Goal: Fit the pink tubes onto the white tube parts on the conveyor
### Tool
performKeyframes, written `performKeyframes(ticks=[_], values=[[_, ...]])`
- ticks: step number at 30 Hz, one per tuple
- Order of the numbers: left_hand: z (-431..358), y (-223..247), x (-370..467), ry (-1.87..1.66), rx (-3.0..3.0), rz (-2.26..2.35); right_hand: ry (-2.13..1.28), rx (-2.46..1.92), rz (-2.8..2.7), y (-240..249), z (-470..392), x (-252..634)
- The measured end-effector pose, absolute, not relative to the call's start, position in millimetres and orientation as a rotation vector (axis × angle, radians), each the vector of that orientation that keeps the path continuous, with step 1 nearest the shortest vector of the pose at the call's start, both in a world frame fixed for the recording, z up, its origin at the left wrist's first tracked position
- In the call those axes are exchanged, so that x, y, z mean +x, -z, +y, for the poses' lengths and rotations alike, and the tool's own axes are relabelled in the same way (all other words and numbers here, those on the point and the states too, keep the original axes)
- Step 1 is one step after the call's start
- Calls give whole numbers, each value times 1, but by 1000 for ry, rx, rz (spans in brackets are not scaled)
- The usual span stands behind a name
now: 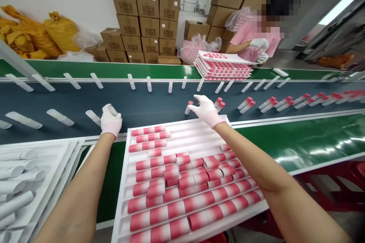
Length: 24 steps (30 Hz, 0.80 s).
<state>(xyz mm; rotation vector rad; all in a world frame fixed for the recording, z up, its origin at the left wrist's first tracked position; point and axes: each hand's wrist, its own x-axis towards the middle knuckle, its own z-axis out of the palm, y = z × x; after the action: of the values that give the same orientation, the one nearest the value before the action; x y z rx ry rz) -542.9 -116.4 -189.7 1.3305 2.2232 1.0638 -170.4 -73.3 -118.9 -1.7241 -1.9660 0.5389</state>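
Note:
My gloved left hand (110,119) is closed around a white tube (113,110) over the dark conveyor belt (142,110). Beside it on the belt lies another white tube (93,117). My gloved right hand (204,109) is over the belt with thumb and index finger apart. Near its thumb tip stands a tube with a pink top (188,108); whether they touch is hard to tell. Two more pink-topped tubes (220,106) are just right of this hand. Below my hands, a white ribbed tray (122,197) holds several pink-and-white tube pieces (199,199), some lying on top of others.
At the left, stacked white trays (68,159) hold white tubes. More white tubes (130,82) line the belt's far side, pink-topped ones its right. Across the belt, a person in pink (256,38) is beside stacked filled trays (222,69). Cardboard boxes (148,26) and yellow sacks (59,30) stand behind.

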Motion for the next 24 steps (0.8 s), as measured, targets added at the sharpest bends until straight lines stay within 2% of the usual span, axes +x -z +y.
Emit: performKeyframes(ticks=[4, 7, 9, 12, 16, 19, 24], values=[[-126, 192, -529, -1004, 1277, 2238, -592, -1070, -2576, 119, -165, -162], [-142, 171, -514, -1007, 1370, 2161, -523, -873, -2788, 130, -212, -164], [-157, 149, -499, -1083, 1471, 2091, -538, -854, -2720, 133, -221, -165], [-187, 120, -466, -1205, 1660, 1813, -812, -926, -2354, 118, -211, -164], [-222, 105, -420, -968, 1666, 1351, -1010, -965, -1984, 79, -193, -170], [-234, 105, -401, -826, 1627, 1246, -1058, -871, -2037, 60, -187, -178], [-233, 102, -399, -736, 1662, 1331, -1003, -735, -2161, 51, -181, -181]])
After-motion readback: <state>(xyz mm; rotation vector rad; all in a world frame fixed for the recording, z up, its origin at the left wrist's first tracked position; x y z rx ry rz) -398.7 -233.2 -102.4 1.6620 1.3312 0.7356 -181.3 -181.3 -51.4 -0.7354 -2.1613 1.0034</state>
